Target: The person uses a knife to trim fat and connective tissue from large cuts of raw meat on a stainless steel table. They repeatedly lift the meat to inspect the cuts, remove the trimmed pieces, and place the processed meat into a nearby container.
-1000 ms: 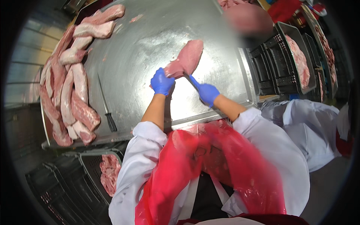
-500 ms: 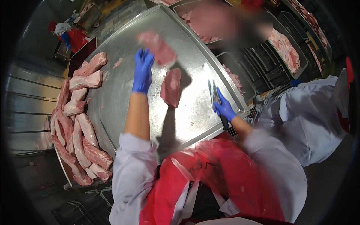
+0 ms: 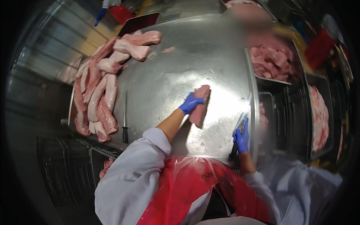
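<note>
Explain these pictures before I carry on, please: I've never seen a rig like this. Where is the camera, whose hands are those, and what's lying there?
There is no machine here, just a person in blue gloves. Every picture comes from one wide fisheye camera on the person's head, looking down, so straight edges bend near the rim. Picture left is the person's left.

The left hand has its grip on a piece of meat; the right hand holds a knife. On the metal table, a pile of meat strips lies at the left, with a black-handled rod beside it.
</note>
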The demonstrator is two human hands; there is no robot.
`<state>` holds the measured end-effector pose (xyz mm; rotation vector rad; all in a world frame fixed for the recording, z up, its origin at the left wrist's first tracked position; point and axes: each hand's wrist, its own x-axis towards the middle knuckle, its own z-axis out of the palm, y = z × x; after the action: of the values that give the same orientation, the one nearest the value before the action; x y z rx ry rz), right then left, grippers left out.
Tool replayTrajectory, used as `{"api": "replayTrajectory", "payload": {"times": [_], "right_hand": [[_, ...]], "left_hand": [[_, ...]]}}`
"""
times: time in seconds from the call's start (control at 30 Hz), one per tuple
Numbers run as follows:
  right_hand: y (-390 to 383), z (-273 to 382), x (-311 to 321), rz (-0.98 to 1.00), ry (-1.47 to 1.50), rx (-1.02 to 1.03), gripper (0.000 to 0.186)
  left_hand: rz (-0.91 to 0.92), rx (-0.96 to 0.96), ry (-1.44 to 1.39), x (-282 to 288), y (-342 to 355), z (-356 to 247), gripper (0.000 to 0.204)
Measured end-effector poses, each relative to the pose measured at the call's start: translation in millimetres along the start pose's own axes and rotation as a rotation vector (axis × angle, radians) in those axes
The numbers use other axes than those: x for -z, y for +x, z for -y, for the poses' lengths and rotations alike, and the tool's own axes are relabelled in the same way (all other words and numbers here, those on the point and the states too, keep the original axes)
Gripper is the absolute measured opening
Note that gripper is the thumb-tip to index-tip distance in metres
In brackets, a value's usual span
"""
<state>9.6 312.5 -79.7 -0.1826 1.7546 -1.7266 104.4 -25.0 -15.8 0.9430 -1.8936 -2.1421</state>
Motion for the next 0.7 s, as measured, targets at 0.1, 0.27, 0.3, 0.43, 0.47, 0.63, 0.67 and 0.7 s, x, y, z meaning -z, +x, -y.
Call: {"api": "replayTrajectory", "payload": {"times": [0.1, 0.27, 0.3, 0.43, 0.47, 0.63, 0.67, 0.7], "right_hand": [[7, 6, -11, 0.039, -0.067, 0.011, 0.083], [35, 8, -31, 0.101, -0.138, -0.018, 0.084], [41, 0, -31, 0.067, -0.154, -0.055, 0.084], [46, -13, -30, -0.013, -0.175, -0.065, 0.083], [45, -11, -32, -0.008, -0.172, -0.038, 0.083], [41, -9, -43, -0.078, -0.162, -0.006, 0.081], [40, -15, -39, -0.115, -0.157, -0.014, 0.081], [38, -20, -35, -0.092, -0.154, -0.007, 0.08]], "left_hand": [[0.089, -0.268, -0.068, -57, 41, -78, 0.075], [0.069, -0.376, -0.074, -97, 129, -250, 0.097], [0.015, -0.411, 0.126, -81, 141, -254, 0.096], [-0.176, -0.472, 0.901, 38, 149, -222, 0.082], [-0.158, -0.397, 0.894, 95, 161, -192, 0.075], [-0.691, 0.189, 1.158, 349, 199, -54, 0.08], [-0.747, 0.215, 1.214, 377, 197, -52, 0.082], [-0.803, 0.241, 1.272, 404, 198, -54, 0.083]]}}
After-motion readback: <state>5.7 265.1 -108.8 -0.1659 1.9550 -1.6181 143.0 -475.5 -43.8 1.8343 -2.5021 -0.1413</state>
